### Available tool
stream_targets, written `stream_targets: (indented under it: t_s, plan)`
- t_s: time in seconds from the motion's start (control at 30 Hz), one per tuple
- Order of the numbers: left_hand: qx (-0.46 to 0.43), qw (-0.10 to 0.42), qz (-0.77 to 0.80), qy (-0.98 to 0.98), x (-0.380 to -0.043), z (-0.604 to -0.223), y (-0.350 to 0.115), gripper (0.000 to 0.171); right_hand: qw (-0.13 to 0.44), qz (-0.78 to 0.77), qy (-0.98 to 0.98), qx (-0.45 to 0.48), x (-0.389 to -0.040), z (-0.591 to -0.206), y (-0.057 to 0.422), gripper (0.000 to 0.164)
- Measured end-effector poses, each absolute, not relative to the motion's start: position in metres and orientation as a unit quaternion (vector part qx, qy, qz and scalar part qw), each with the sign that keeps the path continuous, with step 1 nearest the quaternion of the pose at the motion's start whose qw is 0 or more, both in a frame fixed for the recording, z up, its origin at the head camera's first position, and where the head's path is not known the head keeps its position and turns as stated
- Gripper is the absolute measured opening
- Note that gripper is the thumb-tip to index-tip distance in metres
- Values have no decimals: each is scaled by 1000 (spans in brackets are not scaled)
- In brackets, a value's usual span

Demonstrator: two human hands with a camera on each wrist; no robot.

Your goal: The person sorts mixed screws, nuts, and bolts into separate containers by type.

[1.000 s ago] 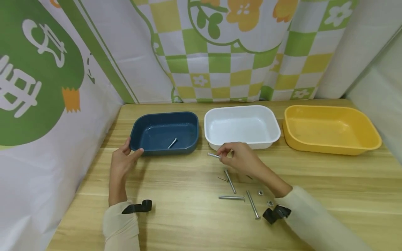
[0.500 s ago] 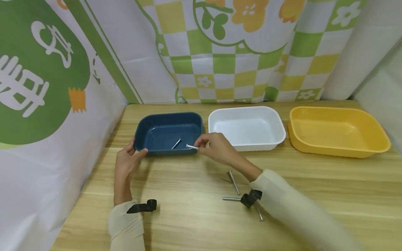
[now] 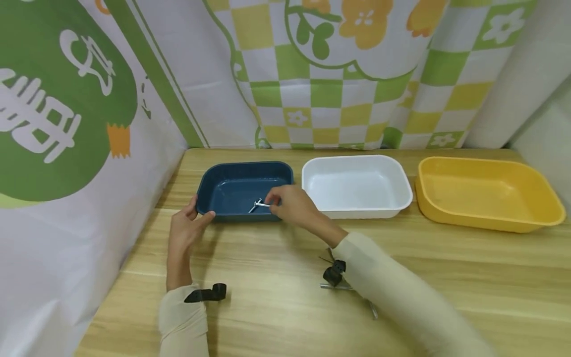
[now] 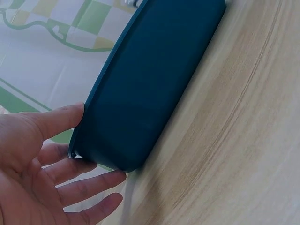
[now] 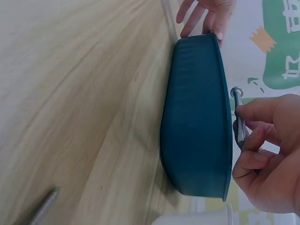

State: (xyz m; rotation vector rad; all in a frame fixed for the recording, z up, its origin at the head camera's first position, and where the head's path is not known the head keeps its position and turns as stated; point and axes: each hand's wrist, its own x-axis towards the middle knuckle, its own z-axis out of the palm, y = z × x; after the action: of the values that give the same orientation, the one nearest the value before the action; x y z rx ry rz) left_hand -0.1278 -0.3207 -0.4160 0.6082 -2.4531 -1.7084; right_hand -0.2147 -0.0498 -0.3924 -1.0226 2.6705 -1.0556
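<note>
In the head view my right hand (image 3: 294, 206) pinches a silver bolt (image 3: 264, 205) over the front rim of the dark blue bin (image 3: 241, 216). The right wrist view shows this bolt (image 5: 238, 112) between thumb and fingers, its round head pointing away from the palm. Another bolt (image 3: 252, 208) lies inside the bin, partly covered by the held one. My left hand (image 3: 185, 228) touches the bin's left front corner. Up close, the left hand (image 4: 51, 164) has its thumb at the rim and its fairly straight fingers along the end wall.
A white bin (image 3: 357, 214) stands right of the blue one, with a yellow bin (image 3: 486, 222) farther right. Loose bolts lie on the wooden table (image 3: 267, 297), including a bolt (image 3: 373, 311) partly under the right forearm. A patterned cloth (image 3: 325, 94) hangs behind.
My right hand has carried the bolt leftward from in front of the white bin to over the blue bin. The left hand stays at the blue bin's corner. The head view has shifted slightly.
</note>
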Motion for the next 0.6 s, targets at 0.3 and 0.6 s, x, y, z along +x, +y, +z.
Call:
stream_targets:
  t_s: [0.3,0.6]
  plan:
    - [204,49,-550,-808,-128,-416,-323,76,44,-329,882,-335,-217,-395,-63,12]
    - [206,45,-546,-811,-128,-418,-324,76,47,-361,867,-340,-217,-401,-57,9]
